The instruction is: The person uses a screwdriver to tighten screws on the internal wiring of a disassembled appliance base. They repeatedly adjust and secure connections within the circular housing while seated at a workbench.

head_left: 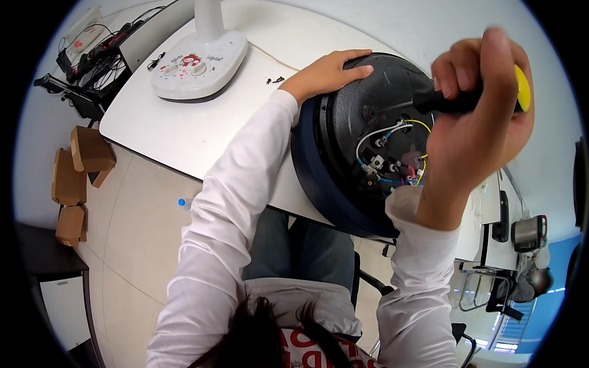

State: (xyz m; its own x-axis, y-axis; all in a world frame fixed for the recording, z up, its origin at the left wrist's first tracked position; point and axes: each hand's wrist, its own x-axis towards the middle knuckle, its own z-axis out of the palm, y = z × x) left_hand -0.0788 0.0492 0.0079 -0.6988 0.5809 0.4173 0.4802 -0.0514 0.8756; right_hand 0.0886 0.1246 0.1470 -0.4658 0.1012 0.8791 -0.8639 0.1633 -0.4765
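Observation:
A round dark-blue appliance (pixel 310 165) lies with its black underside up on the table, wires and terminals showing inside. My left hand (pixel 325 75) rests on its far left rim, thumb and forefinger stretched out and apart; its other fingers are hard to see. My right hand (pixel 475 122) is raised over the right side of the underside, its fingers wrapped around a screwdriver (pixel 451 103) with a black and yellow handle. The screwdriver lies roughly level, and its tip cannot be made out. White, blue, yellow and red wires (pixel 392 165) run below it, partly hidden by my right wrist.
On the white table (pixel 178 132) a white stand base (pixel 202 64) with knobs stands at the back left, with small dark parts (pixel 275 80) nearby. Cardboard boxes (pixel 70 175) and a blue-capped bottle (pixel 185 203) are on the floor. A metal pot-shaped appliance (pixel 529 233) stands far right.

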